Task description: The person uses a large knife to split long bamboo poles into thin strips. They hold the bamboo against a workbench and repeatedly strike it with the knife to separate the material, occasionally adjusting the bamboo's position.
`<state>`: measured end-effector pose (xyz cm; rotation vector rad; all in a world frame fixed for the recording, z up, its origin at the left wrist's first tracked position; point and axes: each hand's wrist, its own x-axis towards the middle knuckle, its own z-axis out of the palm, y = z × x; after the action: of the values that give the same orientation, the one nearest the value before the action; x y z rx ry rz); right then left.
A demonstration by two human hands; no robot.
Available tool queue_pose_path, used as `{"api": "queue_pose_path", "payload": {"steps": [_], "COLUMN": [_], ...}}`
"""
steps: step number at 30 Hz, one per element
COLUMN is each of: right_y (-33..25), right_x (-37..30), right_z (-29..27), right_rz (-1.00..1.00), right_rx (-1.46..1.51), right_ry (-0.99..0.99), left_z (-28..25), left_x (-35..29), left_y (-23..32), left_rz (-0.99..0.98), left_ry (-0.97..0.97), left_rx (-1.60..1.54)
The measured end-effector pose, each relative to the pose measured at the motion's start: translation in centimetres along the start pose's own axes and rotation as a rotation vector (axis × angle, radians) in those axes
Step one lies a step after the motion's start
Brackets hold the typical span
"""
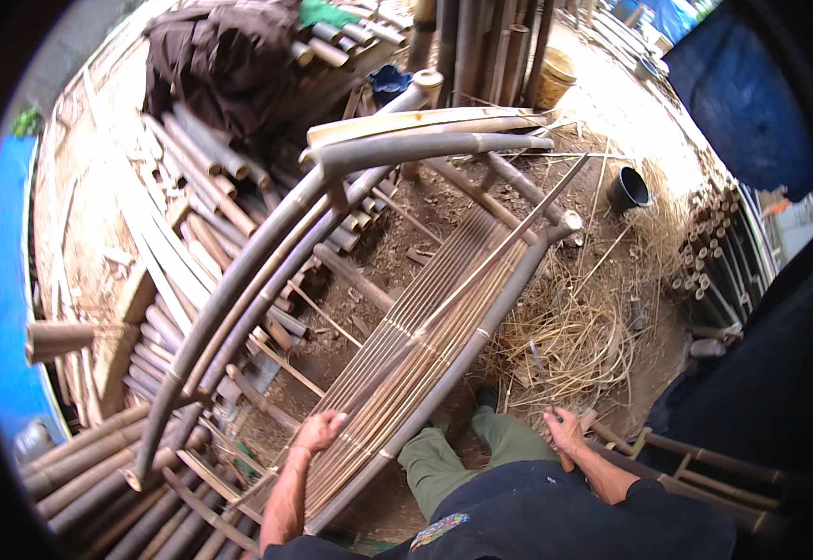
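Observation:
A bamboo bench frame [495, 327] stands in front of me, its seat of thin bamboo slats [378, 425] running away to the upper right. My left hand [318, 432] is closed over the near part of the seat, gripping a long bamboo strip [495, 254]. That strip lies slantwise above the slats, its far end reaching past the bench's far corner. Off the bench to the right, my right hand [565, 431] is wrapped round a knife [539, 364]. Its thin blade points away from me, and a brown handle end shows below the fist.
Curved bamboo rails [238, 289] rise at the bench's far left side. Bamboo shavings [565, 345] cover the ground beside my feet. A black bucket [628, 189] lies beyond them. Bamboo poles [196, 187] are stacked at left, and a small bamboo frame [705, 467] is near my right elbow.

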<state>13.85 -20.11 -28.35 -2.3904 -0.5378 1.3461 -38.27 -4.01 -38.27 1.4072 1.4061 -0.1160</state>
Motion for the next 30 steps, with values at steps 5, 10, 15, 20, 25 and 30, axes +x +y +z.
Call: {"api": "queue_pose_path", "payload": {"steps": [5, 10, 15, 20, 25, 30], "right_y": [-2.6, -9.1, -16.6, -18.2, -17.2, -17.0], "right_x": [0.1, -0.5, -4.4, -1.6, -6.9, -9.4], "right_z": [-9.0, -21.0, -28.5, -27.0, -22.1, -19.3], "right_rz": [-0.328, -0.584, -0.986, -1.173, -1.423, -1.042], "right_rx": [0.347, 0.127, -0.027, -0.209, -0.466, -0.255], "right_ry": [0.139, 0.401, 0.619, 0.878, 0.815, 0.604], "left_z": [0.0, 5.3, 10.6, 11.7, 11.3, 10.6], "left_x": [-7.3, -9.4, -10.9, -12.0, -11.7, -13.2], "left_y": [22.7, 37.7, 49.7, 56.3, 53.9, 51.2], "left_rz": [0.094, 0.394, 0.533, 0.553, 0.651, 0.685], "left_ry": [-0.056, -0.275, -0.098, -0.124, 0.14, 0.09], "left_rx": [0.046, -0.539, -0.486, -0.508, -0.247, -0.267]}}
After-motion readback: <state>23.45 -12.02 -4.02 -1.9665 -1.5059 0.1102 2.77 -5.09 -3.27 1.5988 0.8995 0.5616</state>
